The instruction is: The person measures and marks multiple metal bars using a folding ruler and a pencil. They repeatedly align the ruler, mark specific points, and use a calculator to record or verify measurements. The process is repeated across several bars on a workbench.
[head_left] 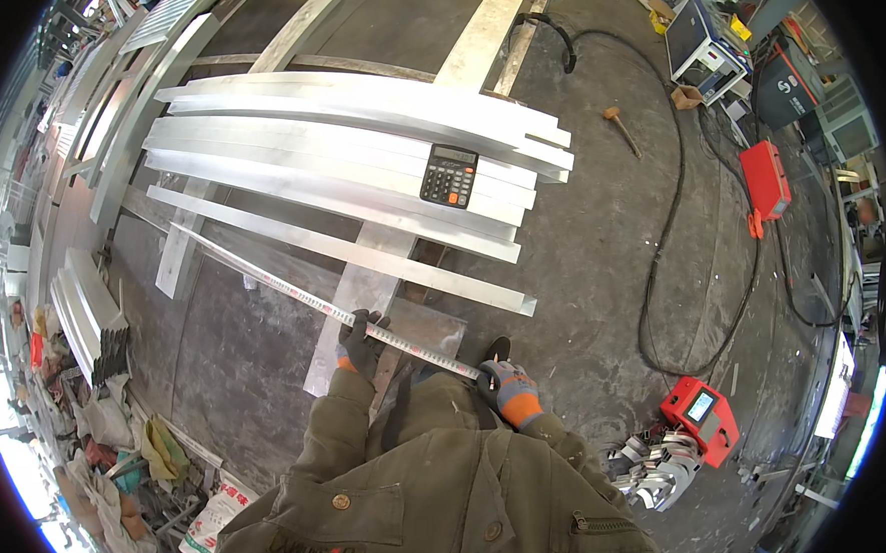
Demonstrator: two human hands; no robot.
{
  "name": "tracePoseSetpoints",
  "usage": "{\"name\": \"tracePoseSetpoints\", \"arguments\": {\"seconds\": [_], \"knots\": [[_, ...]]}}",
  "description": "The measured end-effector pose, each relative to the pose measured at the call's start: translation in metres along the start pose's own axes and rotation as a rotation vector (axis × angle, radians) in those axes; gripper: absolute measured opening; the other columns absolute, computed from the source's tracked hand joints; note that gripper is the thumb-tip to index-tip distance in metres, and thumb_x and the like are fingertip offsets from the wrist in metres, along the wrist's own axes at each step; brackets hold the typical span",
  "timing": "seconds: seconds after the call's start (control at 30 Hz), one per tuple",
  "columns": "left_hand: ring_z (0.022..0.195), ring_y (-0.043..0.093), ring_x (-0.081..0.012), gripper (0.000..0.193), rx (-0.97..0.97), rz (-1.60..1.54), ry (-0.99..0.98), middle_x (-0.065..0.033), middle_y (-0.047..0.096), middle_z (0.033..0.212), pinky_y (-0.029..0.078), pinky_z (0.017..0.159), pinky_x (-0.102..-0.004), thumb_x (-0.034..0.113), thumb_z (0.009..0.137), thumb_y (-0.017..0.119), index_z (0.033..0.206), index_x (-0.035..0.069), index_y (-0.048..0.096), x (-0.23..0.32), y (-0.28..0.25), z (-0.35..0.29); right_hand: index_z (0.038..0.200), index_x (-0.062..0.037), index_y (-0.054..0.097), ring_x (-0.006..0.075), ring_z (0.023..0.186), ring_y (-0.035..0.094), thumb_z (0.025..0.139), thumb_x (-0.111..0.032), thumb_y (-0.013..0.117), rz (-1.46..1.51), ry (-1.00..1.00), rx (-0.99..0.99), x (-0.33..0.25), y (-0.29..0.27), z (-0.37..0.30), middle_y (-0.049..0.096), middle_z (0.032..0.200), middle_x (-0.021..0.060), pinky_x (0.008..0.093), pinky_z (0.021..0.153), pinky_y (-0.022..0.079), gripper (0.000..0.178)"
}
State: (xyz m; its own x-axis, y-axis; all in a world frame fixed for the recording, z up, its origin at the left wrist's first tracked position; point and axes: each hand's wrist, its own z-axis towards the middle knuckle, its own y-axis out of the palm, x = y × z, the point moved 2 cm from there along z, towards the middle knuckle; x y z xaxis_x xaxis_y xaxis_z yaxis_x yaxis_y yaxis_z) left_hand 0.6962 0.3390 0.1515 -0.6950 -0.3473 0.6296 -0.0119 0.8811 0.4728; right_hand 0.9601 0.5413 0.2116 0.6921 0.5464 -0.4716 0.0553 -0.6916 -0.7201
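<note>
A tape measure's long pale blade stretches from my right hand toward the far left. My left hand, in a dark glove with an orange cuff, is closed around the blade partway along it. In a matching glove, my right hand grips the tape measure at its near end; the fingers mostly hide the case. Just beyond the blade lies a single silver metal profile. Farther off, several more silver profiles rest side by side, with a black calculator on top of them.
Boards support the profiles. A wooden-handled mallet lies on the floor to the right, near a looping black cable. A red machine stands beside curved metal pieces. More profiles are stacked at left, near sacks.
</note>
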Motion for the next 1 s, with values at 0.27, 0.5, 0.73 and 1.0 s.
{"name": "tracePoseSetpoints", "arguments": {"seconds": [0.27, 0.5, 0.73, 1.0], "knots": [[0.106, 0.068, -0.023, 0.025, -0.296, -0.053, 0.09, -0.0105, 0.07, 0.103, 0.059, 0.097, -0.0414, 0.02, 0.103, 0.068, 0.121, 0.004, 0.064, -0.015, -0.045, 0.044, 0.126, -0.0154, 0.071, 0.039, 0.117, 0.067, 0.093, -0.04, 0.07, 0.029, -0.255, 0.138, 0.002, 0.009, 0.017, 0.074, 0.121, 0.0145, 0.0479, 0.102, 0.053, 0.041], [0.109, 0.074, -0.0314, 0.032, 0.18, -0.032, -0.171, -0.0128, 0.073, 0.113, 0.062, 0.096, -0.0482, 0.024, 0.103, 0.069, 0.129, 0.007, 0.061, -0.005, -0.025, 0.037, 0.111, -0.0151, 0.074, 0.0418, 0.088, 0.069, 0.097, -0.036, 0.067, 0.087, -0.183, 0.056, -0.012, -0.001, 0.021, 0.072, 0.094, 0.017, 0.0541, 0.076, 0.053, 0.026], [0.093, 0.074, -0.0319, 0.03, -0.176, -0.013, -0.1, -0.0182, 0.072, 0.102, 0.063, 0.087, -0.0493, 0.027, 0.101, 0.07, 0.11, -0.001, 0.068, -0.047, -0.015, 0.045, 0.122, -0.0134, 0.073, 0.0397, 0.104, 0.071, 0.097, -0.035, 0.067, 0.086, -0.129, 0.045, 0.021, 0.017, 0.022, 0.075, 0.112, 0.0183, 0.0507, 0.088, 0.056, 0.034], [0.104, 0.075, -0.0285, 0.035, -0.212, 0.388, -0.515, -0.0166, 0.071, 0.113, 0.066, 0.086, -0.0415, 0.03, 0.103, 0.066, 0.12, 0.0, 0.063, -0.08, 0.058, -0.014, 0.11, -0.0211, 0.076, 0.0363, 0.103, 0.071, 0.094, -0.041, 0.072, 0.005, 0.115, 0.142, 0.07, -0.003, 0.012, 0.074, 0.104, 0.0128, 0.0494, 0.087, 0.054, 0.026]]}}
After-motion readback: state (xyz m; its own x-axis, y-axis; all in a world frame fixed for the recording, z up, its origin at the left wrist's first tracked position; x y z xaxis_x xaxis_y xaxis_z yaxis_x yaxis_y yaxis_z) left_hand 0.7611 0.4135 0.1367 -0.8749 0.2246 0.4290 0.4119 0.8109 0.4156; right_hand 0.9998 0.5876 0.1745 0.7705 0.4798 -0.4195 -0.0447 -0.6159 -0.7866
